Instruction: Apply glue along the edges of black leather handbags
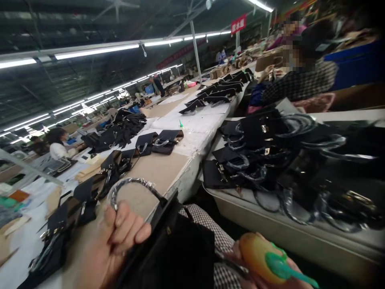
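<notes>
At the far left, a row of black bags with metal fittings lies along the worktable. The left hand is in front of the table edge, its thumb and forefinger closed on a curved handle wrapped in clear film; the remaining fingers are curled. The handle arches rightward to the upper edge of the black workpiece bag, which is tilted at lower center, between the two hands. Checked cloth shows beside the bag. The right hand grips a rounded amber bottle; its green nozzle points down and right. A dark strap extends from the bag toward this hand; whether it is gripped cannot be determined. Farther right, piled black bags with film-wrapped handles occupy a pale bench. Behind it sits a co-worker in checked clothing.
</notes>
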Available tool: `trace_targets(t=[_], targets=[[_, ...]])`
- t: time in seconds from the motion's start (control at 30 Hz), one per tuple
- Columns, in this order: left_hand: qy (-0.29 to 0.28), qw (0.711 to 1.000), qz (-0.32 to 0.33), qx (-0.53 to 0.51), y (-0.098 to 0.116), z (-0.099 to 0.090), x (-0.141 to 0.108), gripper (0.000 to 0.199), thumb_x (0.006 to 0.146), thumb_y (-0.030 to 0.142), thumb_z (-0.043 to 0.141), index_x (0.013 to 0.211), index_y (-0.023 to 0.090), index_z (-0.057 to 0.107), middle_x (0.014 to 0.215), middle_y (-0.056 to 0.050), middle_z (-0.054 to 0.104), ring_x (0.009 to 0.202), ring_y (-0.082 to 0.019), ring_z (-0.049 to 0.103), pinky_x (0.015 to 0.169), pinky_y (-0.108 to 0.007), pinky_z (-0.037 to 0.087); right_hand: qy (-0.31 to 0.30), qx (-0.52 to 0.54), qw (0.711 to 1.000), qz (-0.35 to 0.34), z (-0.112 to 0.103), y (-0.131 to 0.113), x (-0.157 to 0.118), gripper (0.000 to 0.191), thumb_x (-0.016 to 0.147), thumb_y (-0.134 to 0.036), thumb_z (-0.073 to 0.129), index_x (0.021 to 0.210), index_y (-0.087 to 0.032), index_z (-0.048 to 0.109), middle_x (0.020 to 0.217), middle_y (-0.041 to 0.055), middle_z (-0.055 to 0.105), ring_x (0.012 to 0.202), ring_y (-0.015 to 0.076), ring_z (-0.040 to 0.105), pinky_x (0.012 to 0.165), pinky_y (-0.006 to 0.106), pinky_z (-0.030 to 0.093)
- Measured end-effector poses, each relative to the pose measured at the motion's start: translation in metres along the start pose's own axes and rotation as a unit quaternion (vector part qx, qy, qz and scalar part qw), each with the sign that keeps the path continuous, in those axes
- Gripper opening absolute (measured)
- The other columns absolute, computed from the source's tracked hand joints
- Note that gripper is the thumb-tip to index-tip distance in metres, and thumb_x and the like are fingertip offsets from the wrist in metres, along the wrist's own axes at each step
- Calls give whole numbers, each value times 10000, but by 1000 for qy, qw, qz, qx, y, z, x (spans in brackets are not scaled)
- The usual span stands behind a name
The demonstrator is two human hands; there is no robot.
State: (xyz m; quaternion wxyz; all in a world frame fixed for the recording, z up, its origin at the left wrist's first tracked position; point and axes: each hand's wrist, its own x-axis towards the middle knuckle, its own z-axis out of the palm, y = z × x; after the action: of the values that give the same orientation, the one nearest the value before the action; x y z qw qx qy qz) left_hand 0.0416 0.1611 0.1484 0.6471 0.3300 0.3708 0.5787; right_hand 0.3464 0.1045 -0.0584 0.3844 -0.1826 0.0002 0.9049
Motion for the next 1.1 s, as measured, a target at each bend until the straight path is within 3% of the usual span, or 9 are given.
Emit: trace_targets(t=[0.1,0.23,0.3,0.4,0.5,0.63,0.77,0.97,1.1], targets=[[60,975,30,212,-8,-39,32,236,860,409,719,832,187,644,550,85,320,509,-109,358,723,-342,520,-45,17,999,9,14,4,-8,514,790,-560,732,1040,-111,718,1088,214,717,693,166,668,416,141,454],[163,864,192,435,-49,-80,49,391,674,173,859,1030,213,705,1024,-62,644,1047,-255,561,1032,-331,410,-58,91,994,15,37,24,-8,504,756,-498,782,1031,-82,707,1053,183,697,746,138,608,591,183,530],[71,807,236,537,-80,-86,40,300,774,183,782,1064,241,730,1152,-100,654,1181,-286,535,1101,-338,350,-62,127,990,29,38,35,-4,533,720,-494,803,1036,-76,706,1042,177,693,754,139,611,631,197,531],[-190,723,94,657,-135,-84,26,199,937,230,589,1068,287,727,1110,-78,690,1000,-248,638,949,-325,465,-67,160,984,47,32,47,1,641,643,-542,834,1050,-65,699,1055,193,679,747,147,619,606,197,506],[-278,653,-12,704,-191,-81,35,256,946,300,591,1193,283,652,1166,-52,672,1052,-244,631,909,-325,494,-62,144,986,52,25,49,3,662,638,-599,821,1026,-79,691,1072,190,679,766,159,628,623,205,498],[-259,627,-50,733,-248,-84,70,383,884,419,665,1205,216,624,1278,-108,598,1229,-319,527,943,-396,485,-55,90,992,65,21,48,1,651,645,-633,818,996,-101,679,1058,150,688,771,152,628,673,205,491],[-227,609,-79,756,-276,-87,86,377,870,466,658,1148,214,621,1174,-82,623,1146,-286,567,886,-363,479,-38,87,994,48,19,46,2,665,609,-609,865,996,-100,685,1025,128,689,930,192,639,720,183,460],[-228,602,-100,759,-282,-84,86,160,938,341,562,883,206,628,985,-29,669,993,-200,616,846,-289,438,-86,102,990,36,18,41,5,704,612,-690,823,956,-89,690,970,138,681,782,152,610,736,213,460],[-249,612,-81,746,-257,-75,87,110,956,263,533,876,206,583,1013,-42,662,1008,-204,612,887,-294,429,-79,137,987,43,11,44,2,722,594,-675,836,1008,-100,693,1051,151,676,811,168,624,676,210,456]])
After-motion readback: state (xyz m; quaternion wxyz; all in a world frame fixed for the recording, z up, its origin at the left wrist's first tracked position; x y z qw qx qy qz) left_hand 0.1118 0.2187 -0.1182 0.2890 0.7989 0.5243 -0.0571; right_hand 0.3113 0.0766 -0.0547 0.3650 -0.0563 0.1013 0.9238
